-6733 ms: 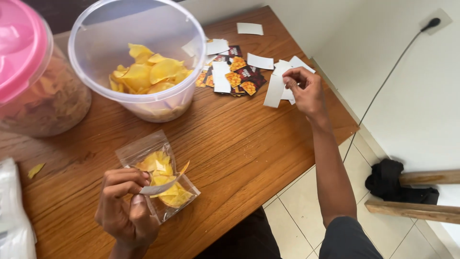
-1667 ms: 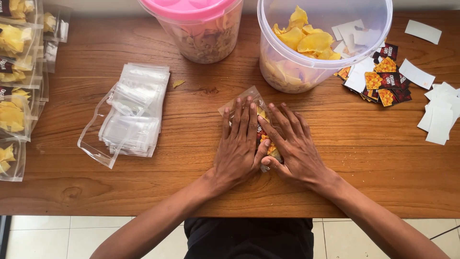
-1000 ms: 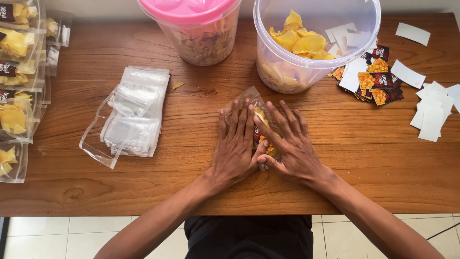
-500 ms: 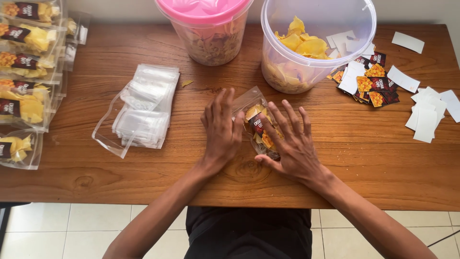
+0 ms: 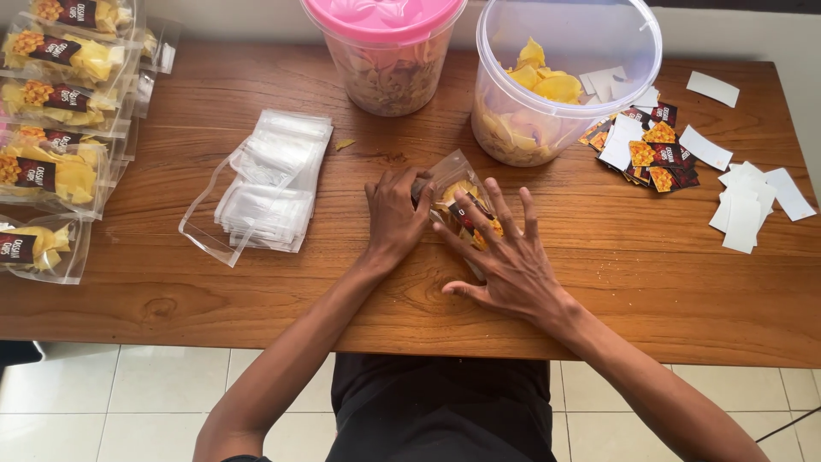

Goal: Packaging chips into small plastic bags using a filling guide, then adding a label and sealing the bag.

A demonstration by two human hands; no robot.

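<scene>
At the far left of the table (image 5: 256, 291), filled, labelled chip bags (image 5: 53, 128) lie in an overlapping column. Next to them, toward the middle, sits a stack of empty clear zip bags (image 5: 265, 184), with a single chip crumb (image 5: 344, 145) just beyond it. Behind that stands a tub with a pink lid (image 5: 385, 43), full of chips.

Your left hand (image 5: 395, 214) rests at the table's centre, fingers curled and pressed together on the left edge of the small chip bag (image 5: 457, 192), which lies flat on the wood just in front of the open clear tub (image 5: 564, 77) holding yellow chips. Your right hand (image 5: 505, 261) lies over the bag's right side, fingers (image 5: 500, 210) spread wide and flat on the plastic, covering part of its dark label.

Right of the clear tub, a pile of printed stickers (image 5: 654, 154) lies near white backing papers (image 5: 748, 201) scattered toward the table's right edge.
</scene>
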